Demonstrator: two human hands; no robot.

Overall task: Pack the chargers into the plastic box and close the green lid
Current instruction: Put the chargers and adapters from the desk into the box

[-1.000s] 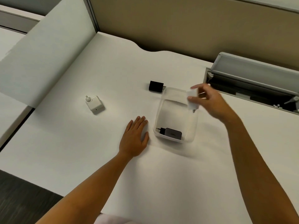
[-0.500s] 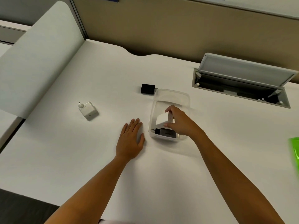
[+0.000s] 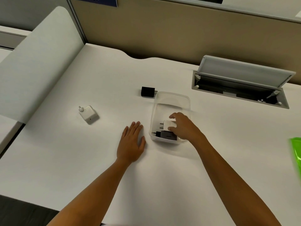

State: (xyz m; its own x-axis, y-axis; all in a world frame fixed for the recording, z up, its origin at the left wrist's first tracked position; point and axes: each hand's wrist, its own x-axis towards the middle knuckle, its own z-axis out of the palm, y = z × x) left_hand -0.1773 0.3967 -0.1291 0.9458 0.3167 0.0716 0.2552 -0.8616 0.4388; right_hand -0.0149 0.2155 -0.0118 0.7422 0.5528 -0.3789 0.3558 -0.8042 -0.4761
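Observation:
A clear plastic box (image 3: 172,98) stands mid-table. Inside its near end lies a dark grey charger (image 3: 167,135). My right hand (image 3: 183,126) reaches into the box and grips a white charger (image 3: 168,124), prongs pointing left, low in the box just above the grey one. My left hand (image 3: 132,142) rests flat on the table just left of the box, fingers apart, holding nothing. A black charger (image 3: 147,91) lies on the table by the box's far left corner. Another white charger (image 3: 88,112) lies further left. The green lid (image 3: 296,152) shows at the right edge.
An open cable hatch (image 3: 241,88) with a raised grey flap is sunk into the table at the back right. A beige partition wall runs along the far edge, and a pale divider panel (image 3: 32,66) bounds the left side.
My right hand has brought the white charger from above the box's far rim down into the box. The left hand has stayed flat on the table. The view has shifted, showing the green lid.

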